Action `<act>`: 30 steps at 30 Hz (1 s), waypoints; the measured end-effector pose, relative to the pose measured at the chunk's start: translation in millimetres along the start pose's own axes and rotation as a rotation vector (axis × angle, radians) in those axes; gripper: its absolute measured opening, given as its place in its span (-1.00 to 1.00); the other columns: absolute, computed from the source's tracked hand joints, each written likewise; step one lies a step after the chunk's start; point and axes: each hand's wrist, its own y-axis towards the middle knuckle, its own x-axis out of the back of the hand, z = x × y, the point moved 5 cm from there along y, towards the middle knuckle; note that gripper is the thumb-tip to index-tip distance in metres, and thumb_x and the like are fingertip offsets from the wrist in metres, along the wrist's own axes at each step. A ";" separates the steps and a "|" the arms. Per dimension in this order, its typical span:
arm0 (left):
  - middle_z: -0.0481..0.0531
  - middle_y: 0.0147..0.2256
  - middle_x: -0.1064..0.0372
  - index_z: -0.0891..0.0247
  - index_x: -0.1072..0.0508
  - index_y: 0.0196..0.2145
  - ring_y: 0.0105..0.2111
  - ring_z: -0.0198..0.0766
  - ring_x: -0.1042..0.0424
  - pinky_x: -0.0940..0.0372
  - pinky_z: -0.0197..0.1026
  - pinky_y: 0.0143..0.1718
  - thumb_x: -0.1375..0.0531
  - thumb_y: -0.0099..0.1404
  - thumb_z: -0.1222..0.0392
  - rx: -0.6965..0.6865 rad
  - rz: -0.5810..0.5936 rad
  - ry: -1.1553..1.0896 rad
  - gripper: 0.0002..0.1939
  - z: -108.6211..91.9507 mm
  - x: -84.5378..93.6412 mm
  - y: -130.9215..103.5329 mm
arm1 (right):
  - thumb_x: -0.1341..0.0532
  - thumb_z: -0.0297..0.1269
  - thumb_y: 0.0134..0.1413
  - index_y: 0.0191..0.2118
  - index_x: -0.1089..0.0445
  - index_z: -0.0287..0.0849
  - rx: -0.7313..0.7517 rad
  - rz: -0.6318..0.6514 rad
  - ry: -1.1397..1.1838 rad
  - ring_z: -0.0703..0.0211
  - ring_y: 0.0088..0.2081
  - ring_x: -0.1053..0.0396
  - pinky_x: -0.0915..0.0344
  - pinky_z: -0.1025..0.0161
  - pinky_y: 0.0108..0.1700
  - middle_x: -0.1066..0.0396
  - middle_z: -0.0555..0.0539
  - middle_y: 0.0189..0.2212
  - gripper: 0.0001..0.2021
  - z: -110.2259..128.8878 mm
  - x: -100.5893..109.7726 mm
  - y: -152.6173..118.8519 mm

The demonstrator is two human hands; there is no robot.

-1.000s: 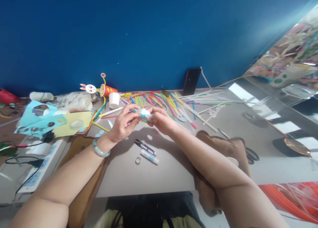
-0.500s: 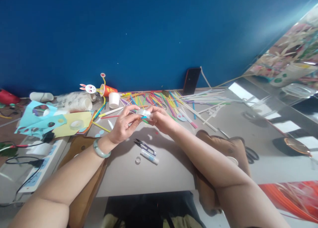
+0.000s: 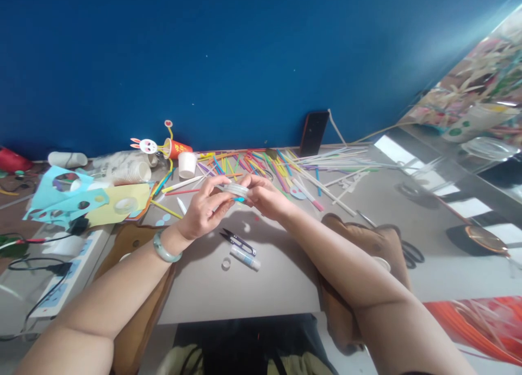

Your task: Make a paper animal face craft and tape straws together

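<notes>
In front of me, above the table, my left hand (image 3: 206, 206) and my right hand (image 3: 267, 197) pinch a whitish, see-through roll of tape (image 3: 235, 189) between them. Fingers cover both of its ends. A small bright blue piece (image 3: 238, 199) shows at its lower edge; whether it is stuck there I cannot tell. Below the hands lie thread snips (image 3: 240, 241) with dark handles, a glue stick (image 3: 245, 258) and a small clear cap (image 3: 225, 263).
Colourful pipe cleaners (image 3: 265, 168) spread along the wall, near a white paper cup (image 3: 187, 165) and a red cup with a rabbit face (image 3: 179, 148). A phone (image 3: 314, 134) leans at the back. Cut blue paper (image 3: 53, 198) and a power strip (image 3: 67, 282) lie left. Brown cushions (image 3: 379, 241) flank me.
The roll of tape has tilted and turned between my fingers, so its flat round side shows more. The blue piece has shifted slightly. Things on the table stay put.
</notes>
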 end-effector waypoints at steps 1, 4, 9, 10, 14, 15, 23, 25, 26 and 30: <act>0.21 0.01 -0.27 0.27 -0.50 -0.13 0.01 -0.11 -0.37 -0.40 -0.02 -0.01 -0.17 0.34 0.28 0.004 0.001 -0.001 -0.83 -0.6 0.4 0.3 | -0.18 -0.41 -0.23 -0.48 -0.37 -0.19 -0.001 0.005 0.001 0.40 -0.62 -0.13 -0.04 0.36 -0.52 -0.30 0.12 -0.63 -0.94 0.4 -0.5 -0.2; 0.20 0.01 -0.28 0.25 -0.51 -0.13 0.00 -0.12 -0.38 -0.41 -0.03 -0.02 -0.16 0.36 0.26 0.023 -0.006 0.001 -0.83 -1.1 2.1 1.5 | -0.17 -0.43 -0.25 -0.49 -0.36 -0.19 -0.007 0.008 0.016 0.40 -0.60 -0.13 -0.03 0.36 -0.52 -0.29 0.11 -0.61 -0.92 1.5 -2.3 -1.1; 0.19 -0.01 -0.30 0.26 -0.51 -0.17 0.00 -0.13 -0.38 -0.40 -0.06 -0.01 -0.17 0.34 0.28 0.047 -0.036 -0.026 -0.86 0.5 4.3 3.7 | -0.22 -0.42 -0.21 -0.48 -0.37 -0.20 -0.005 -0.007 0.053 0.41 -0.57 -0.15 -0.01 0.37 -0.51 -0.32 0.09 -0.54 -0.95 1.5 -4.0 -2.8; 0.20 -0.01 -0.31 0.27 -0.50 -0.17 0.01 -0.12 -0.38 -0.40 -0.06 -0.01 -0.18 0.34 0.29 0.046 -0.039 -0.031 -0.86 1.0 4.0 3.7 | -0.24 -0.40 -0.18 -0.47 -0.37 -0.20 0.003 -0.011 0.044 0.41 -0.58 -0.14 -0.01 0.36 -0.51 -0.31 0.09 -0.55 -0.95 1.4 -3.7 -3.0; 0.20 -0.02 -0.31 0.27 -0.50 -0.16 0.03 -0.11 -0.36 -0.39 -0.03 0.01 -0.18 0.34 0.29 0.036 -0.024 -0.020 -0.86 2.8 0.3 1.2 | -0.30 -0.33 -0.12 -0.46 -0.37 -0.20 0.041 -0.017 -0.017 0.42 -0.61 -0.11 0.00 0.34 -0.50 -0.30 0.10 -0.57 -0.90 0.9 -1.2 -2.4; 0.20 -0.02 -0.30 0.27 -0.50 -0.16 0.02 -0.12 -0.37 -0.39 -0.02 0.00 -0.17 0.34 0.28 0.031 -0.022 -0.013 -0.86 2.9 -0.5 0.4 | -0.30 -0.34 -0.12 -0.46 -0.36 -0.20 0.048 -0.012 -0.023 0.42 -0.61 -0.11 0.00 0.34 -0.50 -0.30 0.10 -0.57 -0.90 0.7 -0.9 -2.1; 0.19 -0.02 -0.30 0.26 -0.51 -0.19 0.01 -0.12 -0.38 -0.41 -0.03 -0.02 -0.18 0.34 0.27 0.034 -0.038 -0.010 -0.88 0.8 1.3 1.2 | -0.26 -0.37 -0.20 -0.46 -0.37 -0.19 0.026 0.004 0.006 0.41 -0.59 -0.13 0.00 0.36 -0.50 -0.32 0.10 -0.57 -0.92 -1.3 -0.7 -0.5; 0.19 -0.02 -0.31 0.26 -0.51 -0.19 -0.01 -0.12 -0.39 -0.41 -0.04 -0.03 -0.18 0.35 0.27 0.037 -0.042 -0.012 -0.88 0.1 2.7 2.1 | -0.27 -0.37 -0.21 -0.46 -0.38 -0.19 0.014 0.005 0.023 0.41 -0.58 -0.13 0.01 0.37 -0.51 -0.32 0.10 -0.56 -0.91 -1.6 -1.4 -0.8; 0.19 -0.02 -0.32 0.26 -0.51 -0.19 -0.02 -0.13 -0.40 -0.42 -0.05 -0.04 -0.18 0.35 0.27 0.040 -0.042 -0.011 -0.88 -0.1 3.3 2.4 | -0.28 -0.36 -0.21 -0.46 -0.38 -0.19 0.014 0.006 0.027 0.41 -0.59 -0.13 0.01 0.37 -0.51 -0.32 0.10 -0.56 -0.91 -1.4 -1.9 -1.1; 0.19 -0.03 -0.32 0.24 -0.50 -0.19 -0.06 -0.14 -0.41 -0.42 -0.06 -0.07 -0.17 0.36 0.24 0.048 -0.034 -0.006 -0.87 -0.5 3.4 1.9 | -0.34 -0.28 -0.18 -0.46 -0.37 -0.19 0.042 0.004 -0.002 0.42 -0.60 -0.10 0.00 0.35 -0.51 -0.32 0.10 -0.56 -0.84 -0.2 -2.9 -2.3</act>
